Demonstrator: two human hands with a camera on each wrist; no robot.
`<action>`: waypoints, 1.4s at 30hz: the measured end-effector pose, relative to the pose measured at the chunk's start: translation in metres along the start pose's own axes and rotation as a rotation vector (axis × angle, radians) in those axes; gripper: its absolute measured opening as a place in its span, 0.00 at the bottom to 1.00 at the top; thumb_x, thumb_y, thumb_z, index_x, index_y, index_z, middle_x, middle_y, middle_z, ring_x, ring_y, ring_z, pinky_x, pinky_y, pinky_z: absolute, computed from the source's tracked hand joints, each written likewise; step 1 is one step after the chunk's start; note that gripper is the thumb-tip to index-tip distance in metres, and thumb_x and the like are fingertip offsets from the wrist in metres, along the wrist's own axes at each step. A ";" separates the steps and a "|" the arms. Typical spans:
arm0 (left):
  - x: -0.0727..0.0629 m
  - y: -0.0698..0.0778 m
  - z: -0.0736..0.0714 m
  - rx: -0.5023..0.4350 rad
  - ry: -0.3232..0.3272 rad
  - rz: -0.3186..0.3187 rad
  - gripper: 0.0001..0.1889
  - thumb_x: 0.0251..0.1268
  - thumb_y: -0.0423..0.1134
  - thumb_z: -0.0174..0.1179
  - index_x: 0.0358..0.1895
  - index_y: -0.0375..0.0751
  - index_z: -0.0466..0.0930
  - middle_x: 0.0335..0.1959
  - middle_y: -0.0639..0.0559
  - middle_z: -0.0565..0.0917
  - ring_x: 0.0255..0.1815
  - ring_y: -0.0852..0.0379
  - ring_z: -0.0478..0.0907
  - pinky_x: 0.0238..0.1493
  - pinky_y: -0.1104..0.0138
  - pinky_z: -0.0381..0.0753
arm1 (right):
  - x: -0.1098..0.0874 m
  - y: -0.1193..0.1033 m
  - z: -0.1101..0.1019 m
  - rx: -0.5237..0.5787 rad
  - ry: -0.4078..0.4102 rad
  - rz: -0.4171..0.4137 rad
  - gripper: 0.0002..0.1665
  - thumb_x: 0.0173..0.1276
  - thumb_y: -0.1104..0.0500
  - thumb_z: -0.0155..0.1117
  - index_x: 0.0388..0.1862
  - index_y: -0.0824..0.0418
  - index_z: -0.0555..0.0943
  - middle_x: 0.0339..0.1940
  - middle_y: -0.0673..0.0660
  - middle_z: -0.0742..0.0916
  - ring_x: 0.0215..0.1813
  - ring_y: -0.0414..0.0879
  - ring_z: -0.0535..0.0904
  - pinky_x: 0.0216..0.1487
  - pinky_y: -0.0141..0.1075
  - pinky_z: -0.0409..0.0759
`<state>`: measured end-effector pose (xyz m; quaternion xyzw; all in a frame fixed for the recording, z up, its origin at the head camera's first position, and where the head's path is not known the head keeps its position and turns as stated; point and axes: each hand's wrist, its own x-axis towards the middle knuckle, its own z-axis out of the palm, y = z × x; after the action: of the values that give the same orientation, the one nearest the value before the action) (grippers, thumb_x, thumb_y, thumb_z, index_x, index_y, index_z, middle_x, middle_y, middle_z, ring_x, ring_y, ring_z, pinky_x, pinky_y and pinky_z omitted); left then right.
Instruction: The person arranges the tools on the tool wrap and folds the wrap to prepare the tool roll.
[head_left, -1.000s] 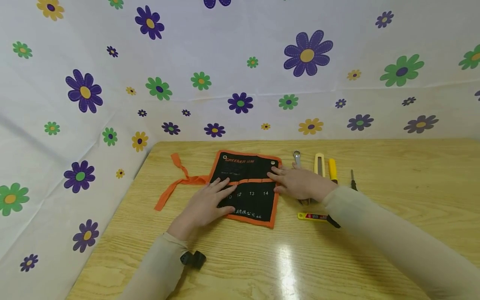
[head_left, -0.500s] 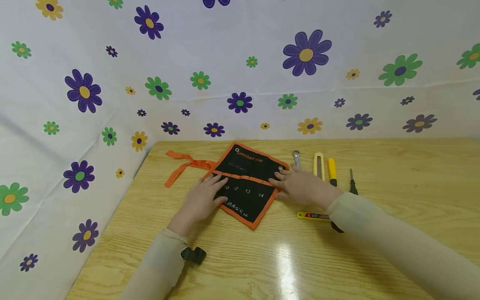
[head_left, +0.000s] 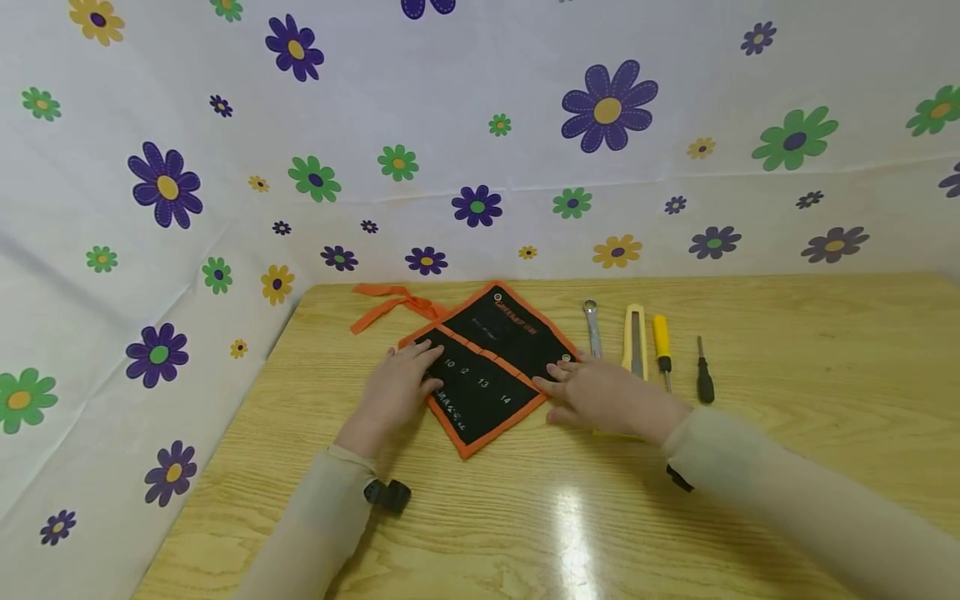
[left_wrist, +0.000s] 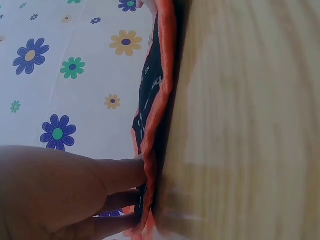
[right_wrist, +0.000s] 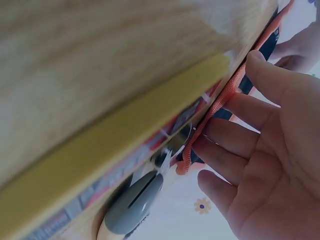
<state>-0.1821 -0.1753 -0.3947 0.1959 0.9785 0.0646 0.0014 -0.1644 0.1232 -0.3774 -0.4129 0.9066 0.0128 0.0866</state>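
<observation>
A black cloth tool pouch (head_left: 465, 417) with orange trim and printed numbers lies turned at an angle on the wooden table. My left hand (head_left: 386, 396) rests its fingers on the pouch's left corner. At the right corner, my right hand (head_left: 611, 396) touches the edge with extended fingers. The left wrist view has the left fingers (left_wrist: 125, 175) against the orange border (left_wrist: 162, 95). In the right wrist view, the right fingertips (right_wrist: 212, 150) lie on the trim, and a yellow tool with a red label (right_wrist: 125, 120) is close by, mostly hidden by the hand in the head view.
Right of the pouch lie a combination wrench (head_left: 592, 325), a cream-yellow utility knife (head_left: 635, 337), a yellow-handled screwdriver (head_left: 661, 337) and a black-handled screwdriver (head_left: 705, 383). An orange tie strap (head_left: 401, 304) trails toward the back. A flower-print cloth (head_left: 525, 167) hangs behind the table.
The pouch has turned clockwise under both hands, its top corner swinging right and its bottom corner left. The strap has shifted backward and right. The right hand has moved slightly toward me.
</observation>
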 end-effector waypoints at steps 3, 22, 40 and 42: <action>0.001 -0.001 -0.001 0.004 0.007 -0.003 0.28 0.68 0.46 0.58 0.68 0.41 0.68 0.68 0.43 0.68 0.69 0.45 0.62 0.69 0.48 0.55 | -0.003 -0.004 0.001 0.061 0.002 -0.002 0.35 0.73 0.43 0.51 0.70 0.63 0.67 0.67 0.67 0.71 0.69 0.60 0.65 0.69 0.54 0.57; 0.015 -0.009 0.003 0.061 -0.035 -0.073 0.28 0.70 0.46 0.55 0.70 0.42 0.65 0.70 0.45 0.65 0.71 0.42 0.58 0.69 0.47 0.54 | -0.022 -0.038 0.003 0.136 -0.030 -0.030 0.39 0.72 0.36 0.47 0.75 0.56 0.61 0.71 0.59 0.69 0.69 0.54 0.66 0.69 0.50 0.60; 0.022 -0.009 0.003 0.071 -0.046 -0.046 0.25 0.73 0.41 0.52 0.71 0.41 0.64 0.71 0.44 0.64 0.71 0.43 0.58 0.69 0.48 0.55 | -0.027 -0.050 0.005 0.177 0.006 -0.094 0.38 0.72 0.38 0.49 0.75 0.56 0.61 0.70 0.57 0.70 0.69 0.52 0.67 0.66 0.45 0.65; 0.021 -0.010 0.005 0.047 -0.039 -0.044 0.25 0.72 0.40 0.53 0.70 0.40 0.65 0.71 0.43 0.64 0.71 0.42 0.59 0.68 0.47 0.56 | -0.027 -0.049 0.005 0.181 0.005 -0.097 0.38 0.72 0.39 0.50 0.74 0.56 0.62 0.70 0.57 0.70 0.69 0.52 0.67 0.66 0.46 0.66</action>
<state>-0.2052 -0.1755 -0.4001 0.1756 0.9836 0.0378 0.0175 -0.1091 0.1119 -0.3757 -0.4470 0.8831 -0.0742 0.1218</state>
